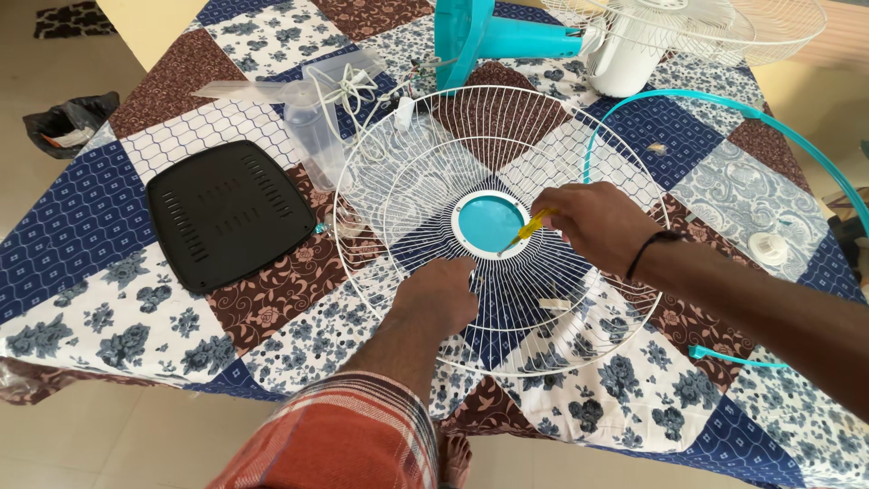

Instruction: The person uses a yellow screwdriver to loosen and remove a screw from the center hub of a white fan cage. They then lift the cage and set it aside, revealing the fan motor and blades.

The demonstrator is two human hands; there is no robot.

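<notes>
A round white wire fan guard (407,163) lies flat on the patchwork cloth, with a turquoise disc (487,224) in a white ring at its middle. My right hand (593,222) grips a yellow-handled screwdriver (528,229), its tip at the right edge of the white ring. My left hand (439,294) presses flat on the guard's wires just below the ring, fingers closed and holding nothing.
A black vented plate (226,213) lies at left. Clear plastic fan blades (312,118) and a white cord sit behind the guard. A turquoise fan base (471,36), white motor (625,59) and second guard are at the back. A turquoise rim ring (778,131) curves at right.
</notes>
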